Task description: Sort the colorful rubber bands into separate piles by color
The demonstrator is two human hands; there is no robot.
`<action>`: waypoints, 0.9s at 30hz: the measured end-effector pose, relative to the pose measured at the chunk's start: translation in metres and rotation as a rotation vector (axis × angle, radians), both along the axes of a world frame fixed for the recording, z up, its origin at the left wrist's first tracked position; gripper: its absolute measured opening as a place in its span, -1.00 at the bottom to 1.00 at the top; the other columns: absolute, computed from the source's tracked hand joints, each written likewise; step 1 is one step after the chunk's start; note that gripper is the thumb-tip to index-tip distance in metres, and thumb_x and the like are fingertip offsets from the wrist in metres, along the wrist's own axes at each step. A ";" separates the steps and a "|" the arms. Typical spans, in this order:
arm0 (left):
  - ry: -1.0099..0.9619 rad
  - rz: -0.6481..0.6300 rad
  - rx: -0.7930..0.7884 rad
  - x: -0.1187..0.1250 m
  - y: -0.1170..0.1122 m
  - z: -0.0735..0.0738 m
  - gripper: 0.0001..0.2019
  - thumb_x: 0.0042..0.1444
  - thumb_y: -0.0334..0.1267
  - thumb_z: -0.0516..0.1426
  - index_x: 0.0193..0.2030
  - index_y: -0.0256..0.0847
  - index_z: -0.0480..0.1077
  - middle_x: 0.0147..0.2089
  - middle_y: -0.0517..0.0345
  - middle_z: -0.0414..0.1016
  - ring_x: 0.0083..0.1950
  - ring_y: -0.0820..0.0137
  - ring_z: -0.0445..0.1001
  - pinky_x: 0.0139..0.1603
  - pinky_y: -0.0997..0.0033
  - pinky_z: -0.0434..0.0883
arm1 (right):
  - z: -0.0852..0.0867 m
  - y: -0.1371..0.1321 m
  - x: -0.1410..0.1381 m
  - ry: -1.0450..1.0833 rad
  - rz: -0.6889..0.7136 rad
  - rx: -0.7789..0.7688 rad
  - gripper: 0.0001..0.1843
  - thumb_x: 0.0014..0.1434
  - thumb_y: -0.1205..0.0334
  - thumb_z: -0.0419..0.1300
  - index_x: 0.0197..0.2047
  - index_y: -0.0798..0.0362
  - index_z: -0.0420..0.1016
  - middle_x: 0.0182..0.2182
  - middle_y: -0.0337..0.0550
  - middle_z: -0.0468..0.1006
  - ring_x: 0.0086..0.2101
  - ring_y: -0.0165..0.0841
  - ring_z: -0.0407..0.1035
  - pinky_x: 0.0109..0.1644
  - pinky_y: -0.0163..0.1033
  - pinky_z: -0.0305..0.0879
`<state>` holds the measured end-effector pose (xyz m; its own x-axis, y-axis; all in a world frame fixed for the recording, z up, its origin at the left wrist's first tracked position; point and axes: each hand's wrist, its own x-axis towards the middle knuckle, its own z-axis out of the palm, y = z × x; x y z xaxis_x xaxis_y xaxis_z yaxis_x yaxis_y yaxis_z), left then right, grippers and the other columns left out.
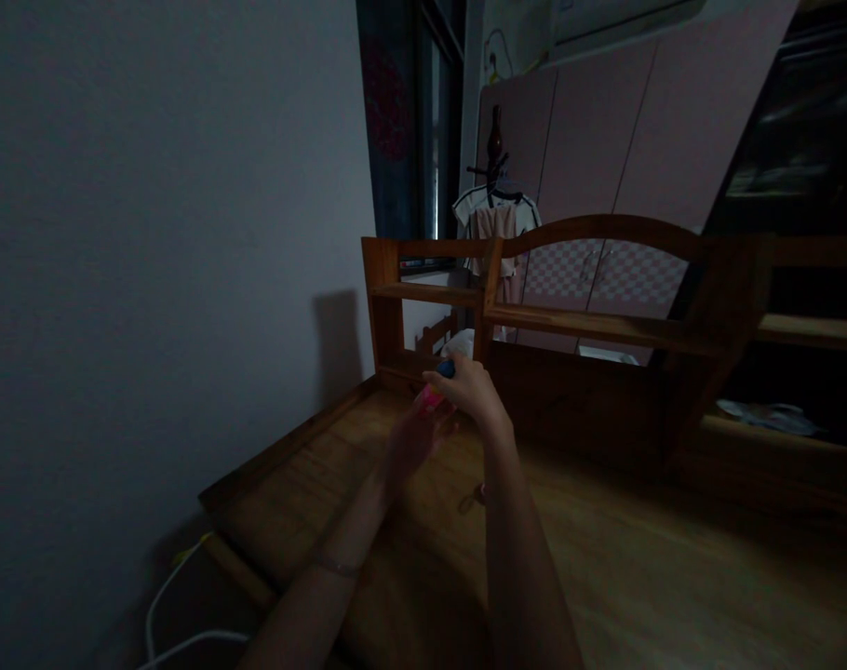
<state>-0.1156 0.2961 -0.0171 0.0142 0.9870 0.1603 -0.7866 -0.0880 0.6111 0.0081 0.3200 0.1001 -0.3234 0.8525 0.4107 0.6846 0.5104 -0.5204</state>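
My right hand (pixel 474 389) is closed around a small dark blue object (pixel 446 368), with a bit of yellow at its lower end. Just below that end, bright pink (pixel 430 398) shows against my left hand (pixel 410 435); whether it is light or a pink part cannot be told. The left hand is held palm up with its fingers apart, tinted pink, close under the blue object. Both hands are above the wooden desk (pixel 577 530). A small loop (pixel 466 504) with a pinkish bit lies on the desk beside my right forearm.
A wooden shelf rack (pixel 591 324) stands along the desk's far edge. At the left is a plain wall (pixel 186 233), with a white cable (pixel 154 605) below the desk corner. Clothes (pixel 497 223) hang on a stand before a pink wardrobe (pixel 591 158). The room is dim.
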 end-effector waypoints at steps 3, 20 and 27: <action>-0.014 0.046 -0.019 0.001 0.003 -0.004 -0.73 0.14 -0.20 0.17 0.00 -0.07 0.42 0.05 0.00 0.50 0.23 0.07 0.32 0.18 -0.03 0.25 | -0.004 0.003 0.000 0.061 0.048 -0.014 -0.59 0.11 -0.11 0.20 -0.11 0.03 0.43 -0.27 -0.04 0.53 -0.25 -0.20 0.44 -0.25 -0.23 0.24; -0.067 0.166 -0.081 -0.005 0.015 -0.031 -0.85 0.09 -0.50 0.15 -0.22 -0.23 0.47 -0.20 0.09 0.58 -0.11 0.36 0.53 0.20 0.20 0.30 | -0.031 0.028 -0.007 0.133 0.163 0.016 -0.62 0.10 0.16 0.25 0.01 -0.01 0.38 -0.12 -0.11 0.47 -0.14 -0.29 0.36 -0.07 -0.23 0.25; -0.082 0.222 -0.061 -0.002 0.020 -0.035 -0.70 0.08 -0.44 0.19 -0.01 -0.20 0.44 -0.05 0.08 0.56 0.12 0.30 0.44 0.23 0.29 0.28 | -0.036 0.029 -0.015 0.078 0.191 0.004 -0.57 0.08 0.18 0.28 0.04 0.00 0.39 -0.08 -0.07 0.44 -0.06 -0.22 0.34 0.01 -0.19 0.21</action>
<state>-0.1178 0.3161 -0.0520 -0.2151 0.9723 0.0917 -0.7990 -0.2292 0.5559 -0.0068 0.3488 0.0641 -0.4464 0.7771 0.4437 0.5330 0.6292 -0.5657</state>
